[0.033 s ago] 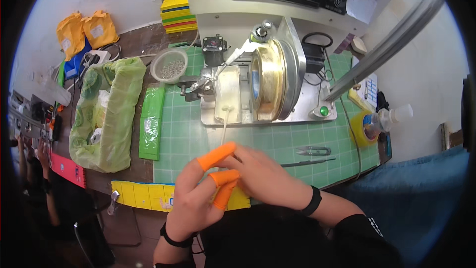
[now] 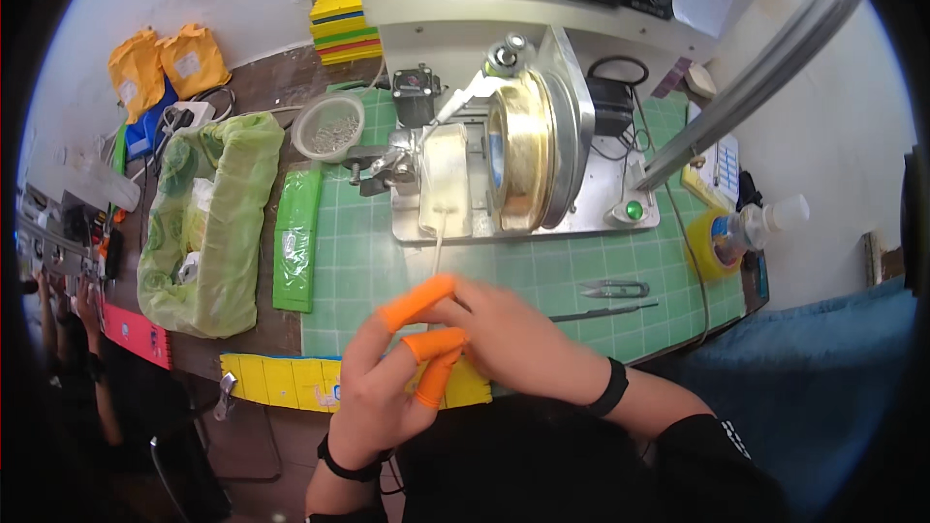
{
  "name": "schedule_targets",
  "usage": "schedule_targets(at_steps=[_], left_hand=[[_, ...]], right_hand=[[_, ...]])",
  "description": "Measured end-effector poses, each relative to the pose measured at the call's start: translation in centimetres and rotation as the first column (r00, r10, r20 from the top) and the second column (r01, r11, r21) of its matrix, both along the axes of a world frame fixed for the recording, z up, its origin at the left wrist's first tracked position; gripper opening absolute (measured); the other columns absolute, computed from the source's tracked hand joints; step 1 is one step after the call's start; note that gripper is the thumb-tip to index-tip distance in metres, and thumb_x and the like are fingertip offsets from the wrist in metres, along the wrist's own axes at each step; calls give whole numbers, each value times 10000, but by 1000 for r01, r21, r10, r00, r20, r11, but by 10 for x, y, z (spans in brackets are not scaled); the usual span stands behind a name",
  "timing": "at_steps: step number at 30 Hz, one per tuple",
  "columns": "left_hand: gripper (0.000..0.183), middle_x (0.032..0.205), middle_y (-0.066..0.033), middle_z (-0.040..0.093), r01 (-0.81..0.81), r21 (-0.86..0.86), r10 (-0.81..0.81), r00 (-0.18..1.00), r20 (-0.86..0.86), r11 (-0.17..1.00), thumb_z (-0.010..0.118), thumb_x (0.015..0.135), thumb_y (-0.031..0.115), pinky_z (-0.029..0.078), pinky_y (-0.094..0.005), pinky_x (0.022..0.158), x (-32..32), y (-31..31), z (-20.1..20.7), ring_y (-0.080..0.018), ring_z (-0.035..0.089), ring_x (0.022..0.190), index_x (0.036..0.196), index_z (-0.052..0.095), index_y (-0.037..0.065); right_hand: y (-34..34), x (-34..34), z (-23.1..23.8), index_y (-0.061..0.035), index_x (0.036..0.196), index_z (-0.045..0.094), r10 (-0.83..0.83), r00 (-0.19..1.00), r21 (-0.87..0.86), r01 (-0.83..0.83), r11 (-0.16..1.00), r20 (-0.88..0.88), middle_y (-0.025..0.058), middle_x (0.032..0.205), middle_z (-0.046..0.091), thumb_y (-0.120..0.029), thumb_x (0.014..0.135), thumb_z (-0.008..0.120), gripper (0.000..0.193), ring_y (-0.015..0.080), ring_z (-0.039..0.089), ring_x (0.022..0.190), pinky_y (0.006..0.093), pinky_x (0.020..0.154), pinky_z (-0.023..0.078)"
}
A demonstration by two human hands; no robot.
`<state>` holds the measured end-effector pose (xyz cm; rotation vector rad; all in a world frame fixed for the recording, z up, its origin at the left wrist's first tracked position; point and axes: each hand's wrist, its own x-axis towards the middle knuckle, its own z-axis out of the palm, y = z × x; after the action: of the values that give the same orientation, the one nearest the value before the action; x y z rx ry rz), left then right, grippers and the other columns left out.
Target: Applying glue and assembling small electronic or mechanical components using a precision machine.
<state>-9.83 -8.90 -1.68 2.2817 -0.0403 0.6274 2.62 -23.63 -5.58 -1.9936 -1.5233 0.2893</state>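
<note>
My left hand (image 2: 373,383) wears orange finger cots (image 2: 417,302), its fingers bent. My right hand (image 2: 513,339) meets it at the fingertips, closed, over the front of the green mat. Whatever they pinch is hidden behind the fingers. A thin pale rod or cord (image 2: 439,244) runs from the fingertips up to a whitish block (image 2: 446,179) on the bench machine's metal base (image 2: 552,228). Right of the block stands a large spool (image 2: 528,155) wound with gold-coloured wire or tape. A metal clamp (image 2: 392,167) sits at the block's left.
On the green mat (image 2: 354,232) lie small thread snips (image 2: 615,289) and a thin dark tool (image 2: 605,313). A bowl of small metal parts (image 2: 329,128), a green strip (image 2: 295,237) and a bag-lined bin (image 2: 208,261) are left. A yellow bottle (image 2: 712,247) stands right.
The whole view has shifted very slightly. Both hands hold the same pose, and nothing else has visibly moved.
</note>
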Motion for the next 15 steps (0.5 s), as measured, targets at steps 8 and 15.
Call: schedule_targets(at_steps=[8, 15], left_hand=[[120, 1241, -171, 707, 3, -33, 1, 995, 102, 999, 791, 835, 22, 543, -384, 886, -3, 5, -8, -275, 726, 980, 952, 765, 32], [128, 1047, -144, 763, -42, -203, 44, 999, 1, 978, 760, 842, -20, 543, -346, 804, 1, 9, -17, -287, 713, 915, 965, 750, 13]], right_hand=[[0, 14, -1, -26, 1115, 617, -56, 997, 108, 62, 992, -57, 140, 1030, 579, 34, 808, 660, 315, 353, 624, 984, 453, 838, 521], [-1, 14, 10, -39, 1168, 625, -242, 968, 236, 250, 939, -65, 171, 1022, 630, -28, 937, 664, 234, 399, 652, 948, 465, 794, 539]])
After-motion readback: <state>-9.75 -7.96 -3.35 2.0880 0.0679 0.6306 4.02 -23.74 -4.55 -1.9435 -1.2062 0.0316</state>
